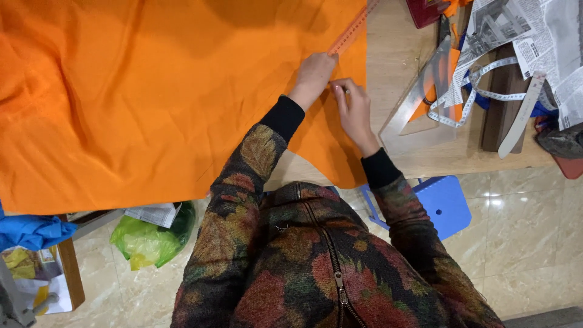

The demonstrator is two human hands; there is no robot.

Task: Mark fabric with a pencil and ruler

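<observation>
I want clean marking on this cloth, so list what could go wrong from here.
1. The large orange cloth lies rumpled on the wooden table, so a line along the long orange ruler may come out crooked.
2. Only the left hand pins the ruler's near end; it could pivot as the right hand works beside it.
3. Cloth overhanging the table edge might drag everything.

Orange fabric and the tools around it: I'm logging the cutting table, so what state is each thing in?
Large orange fabric: spread over the wooden table, wrinkled, edge hanging off.
Orange straight ruler: flat on the fabric.
Left hand: pressing the ruler's end.
Right hand: fingers on the fabric; any tool hidden.
Clear plastic set square: flat on the table.
White measuring tape: unrolled, looped.
Blue plastic stool: upright on the floor.
</observation>
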